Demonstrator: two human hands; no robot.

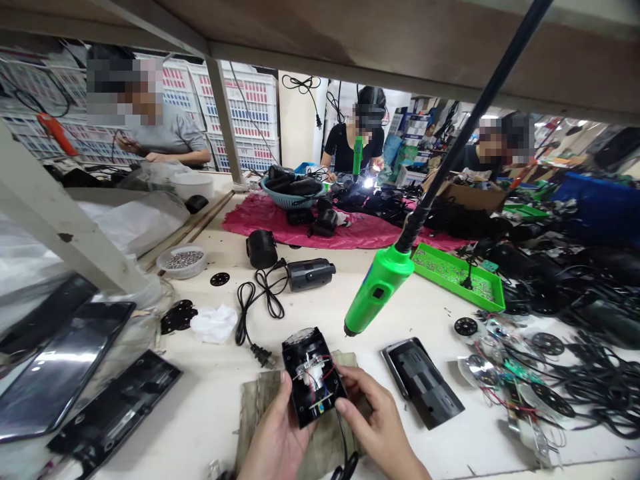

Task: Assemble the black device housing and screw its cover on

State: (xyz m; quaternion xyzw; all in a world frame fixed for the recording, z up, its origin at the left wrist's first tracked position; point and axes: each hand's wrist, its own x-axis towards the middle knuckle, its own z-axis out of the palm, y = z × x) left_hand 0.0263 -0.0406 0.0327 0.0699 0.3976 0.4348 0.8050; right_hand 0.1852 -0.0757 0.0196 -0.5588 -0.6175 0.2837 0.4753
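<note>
My left hand (280, 430) grips the left side of an open black plastic appliance housing (313, 380), thumb along its edge. On the right side, the fingers and thumb of my right hand (374, 412) close around the same housing. Inside it show a white motor part, thin red and blue wires and a small board. A black power cord (344, 433) runs from its lower end. Beneath lies a folded greenish cloth (253, 417). Above and to the right hangs a green electric screwdriver (380, 290), touched by neither hand. A black housing cover (424, 383) lies right of my right hand.
A bowl of screws (183, 261) stands left, and a green screw tray (457, 277) right. A corded black unit (311, 274) lies behind. Motor assemblies and cords (530, 387) heap at right; housing shells (117, 410) lie left. A shelf (320, 37) overhangs. Several people sit opposite.
</note>
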